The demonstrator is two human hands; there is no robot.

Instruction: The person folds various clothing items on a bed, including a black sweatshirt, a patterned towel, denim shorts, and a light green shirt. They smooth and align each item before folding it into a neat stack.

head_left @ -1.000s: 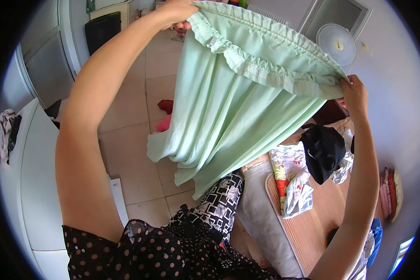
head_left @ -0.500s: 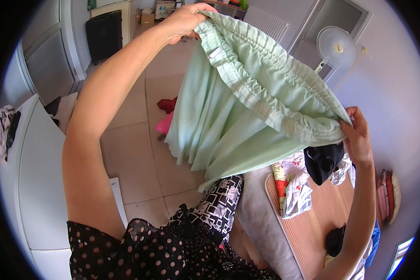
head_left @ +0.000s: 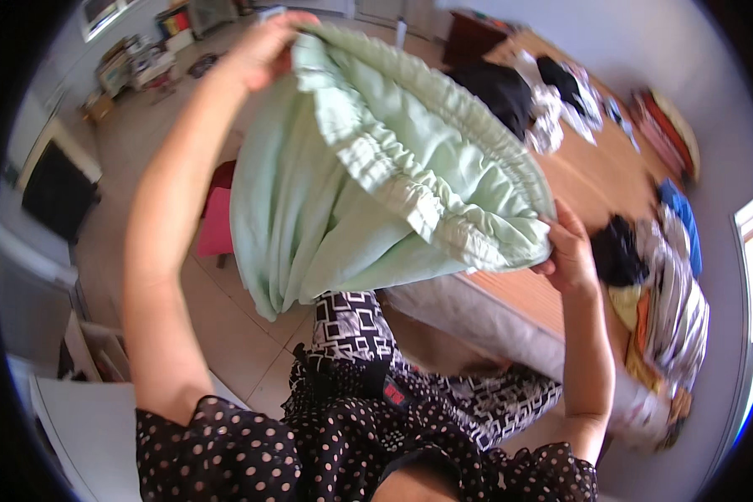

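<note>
A pale green skirt (head_left: 309,201) with a gathered elastic waistband hangs between my raised hands, its waist opening facing me. At the upper left, my left hand (head_left: 269,48) is closed on one end of the waistband. My right hand (head_left: 567,247) pinches the opposite end, lower and to the right. The waistband is spread wide and its inside shows. The skirt's folds fall toward my lap, above my black-and-white patterned trousers (head_left: 356,322). Some of my left fingers are hidden behind the cloth.
To the right is a bed (head_left: 615,180) with a brown mat. Black and white clothes (head_left: 552,105) lie at its far end; a striped garment (head_left: 673,293) and a black one (head_left: 617,251) lie nearer. A pink stool-like thing (head_left: 216,224) stands behind the skirt. A white cabinet (head_left: 84,435) is at lower left.
My view has turned to the right, bringing more of the bed into sight. The skirt, held in both hands, has come nearer my body, and its hem hangs more bunched.
</note>
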